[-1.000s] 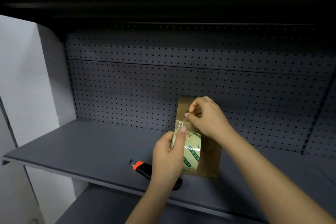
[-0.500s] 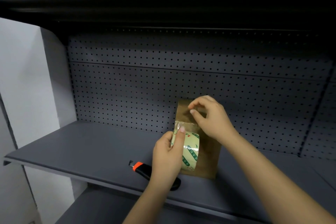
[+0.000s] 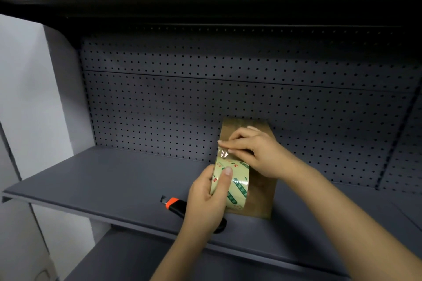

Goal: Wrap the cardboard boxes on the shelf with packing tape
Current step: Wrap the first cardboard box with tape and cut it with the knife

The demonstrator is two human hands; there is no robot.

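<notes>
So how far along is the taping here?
Early. Done: the cardboard box stands on the shelf, utility knife beside it. In hand: the left hand grips the tape roll; the right hand pinches its peeled end by the box's upper edge. Left: running tape round the box and cutting it.

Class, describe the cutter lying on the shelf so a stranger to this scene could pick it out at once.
Start at the grey shelf below the pegboard. Near its front edge, left of the brown cardboard box, lies the cutter, partly hidden by the left hand. It alone is black with an orange band.
</notes>
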